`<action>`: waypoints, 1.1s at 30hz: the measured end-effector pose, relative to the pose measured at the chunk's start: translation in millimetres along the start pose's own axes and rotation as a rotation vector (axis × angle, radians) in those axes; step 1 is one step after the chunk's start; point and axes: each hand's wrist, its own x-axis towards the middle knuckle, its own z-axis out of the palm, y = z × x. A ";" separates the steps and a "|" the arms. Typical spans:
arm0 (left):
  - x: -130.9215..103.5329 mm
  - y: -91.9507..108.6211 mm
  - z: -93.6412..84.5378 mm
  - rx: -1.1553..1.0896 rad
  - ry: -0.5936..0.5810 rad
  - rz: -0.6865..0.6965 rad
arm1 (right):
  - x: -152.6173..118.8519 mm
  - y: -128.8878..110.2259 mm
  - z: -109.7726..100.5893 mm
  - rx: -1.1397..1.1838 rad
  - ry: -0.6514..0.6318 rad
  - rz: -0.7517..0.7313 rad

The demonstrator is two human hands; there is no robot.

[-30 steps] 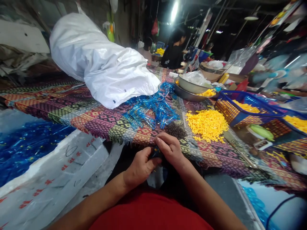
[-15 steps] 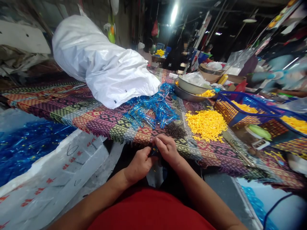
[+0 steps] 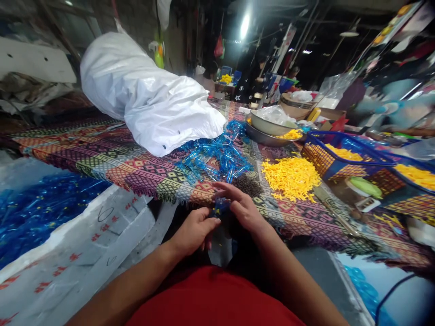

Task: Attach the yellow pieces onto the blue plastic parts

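My left hand [image 3: 195,228] is closed on a small blue plastic piece [image 3: 221,207] with bits of yellow on it, just off the table's front edge. My right hand [image 3: 243,207] is beside the piece, its fingers apart and reaching over it. Beyond my hands lies a heap of clear blue plastic pieces [image 3: 231,158] on the patterned cloth [image 3: 132,166]. A small pile of dark little parts [image 3: 248,185] is just past my right hand, and a pile of yellow pieces [image 3: 291,177] lies to its right.
A big white sack [image 3: 163,99] lies at the back left. Stacked metal bowls [image 3: 270,136] and blue baskets [image 3: 340,156] of yellow pieces are on the right. A foam box [image 3: 112,226] with blue pieces is at lower left. A person [image 3: 249,86] is in the background.
My right hand has opened, its fingers lifting and spreading away from my left hand. The blue piece between my hands shows more clearly. The view has shifted slightly.
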 end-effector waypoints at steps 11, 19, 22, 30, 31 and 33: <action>-7.9 -0.1 -17.3 -0.701 -0.621 -0.156 | -20.1 -21.8 -15.0 -0.149 -0.155 -0.244; -23.4 26.2 -8.3 0.216 -0.098 0.131 | -25.7 -29.5 -11.1 -0.301 -0.093 -0.201; -32.3 36.0 -1.1 0.815 0.131 0.343 | -26.4 -27.3 -3.3 -0.333 -0.059 -0.212; -32.1 26.8 1.8 1.179 0.069 0.488 | -28.7 -28.5 5.7 -0.383 -0.022 -0.328; -31.3 25.3 1.3 1.172 0.063 0.496 | -29.5 -28.4 6.4 -0.387 -0.013 -0.325; -29.6 21.7 0.9 1.154 0.055 0.502 | -30.8 -27.4 8.1 -0.388 0.002 -0.322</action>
